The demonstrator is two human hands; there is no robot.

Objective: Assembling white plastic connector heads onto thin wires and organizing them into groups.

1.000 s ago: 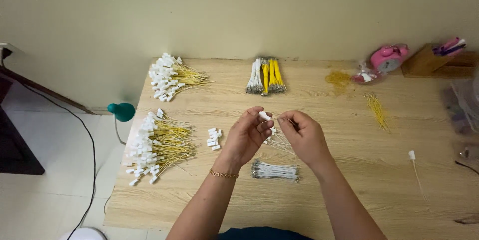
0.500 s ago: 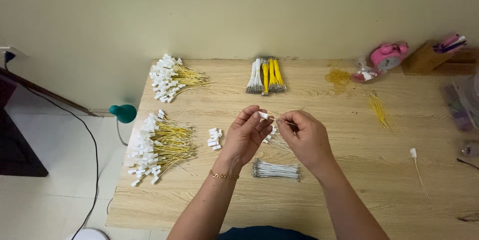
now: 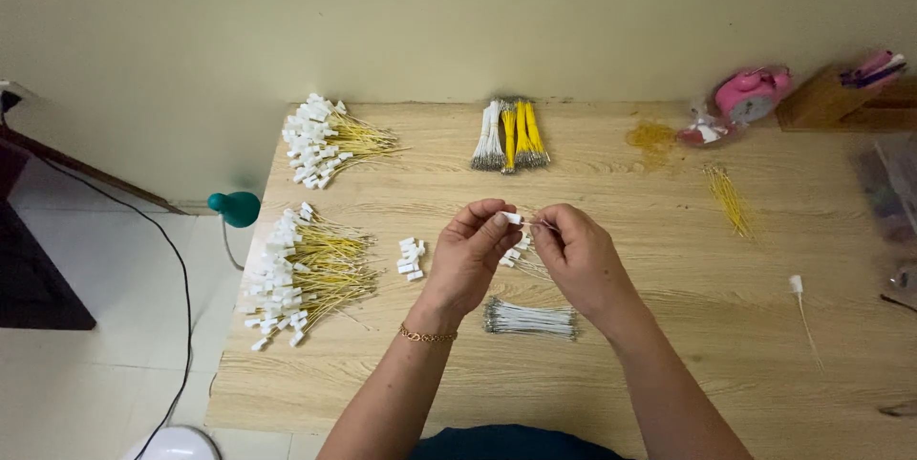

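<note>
A small white plug (image 3: 513, 218) is pinched between thumb and fingertips of the left hand (image 3: 468, 259), held above the middle of the wooden table (image 3: 611, 374). The right hand (image 3: 578, 259) is closed in a pinch on a thin wire (image 3: 541, 225) whose end meets the plug; the two hands are almost touching. Just below them, more white plugs with wires (image 3: 521, 255) are partly hidden by the fingers. A bundle of white wires (image 3: 530, 319) lies flat on the table near the wrists. A little heap of loose white plugs (image 3: 411, 257) is seen just left of the left hand. Two big piles of finished yellow wires with white plugs are laid at the left side, one near (image 3: 301, 277), one at the far corner (image 3: 325, 140). Tied bunches of white and yellow wires (image 3: 509, 135) stand at the far edge. Loose yellow wires (image 3: 728, 197) are spread to the right, and one single plugged wire (image 3: 800, 302) lies further right. A pink round object (image 3: 750, 92) is set by a wooden box (image 3: 831, 106) at the far right corner; something pink and purple sticks out of the box, its kind cannot be told. A clear container (image 3: 893, 188) is cut off by the right edge, contents too blurred to tell.
</note>
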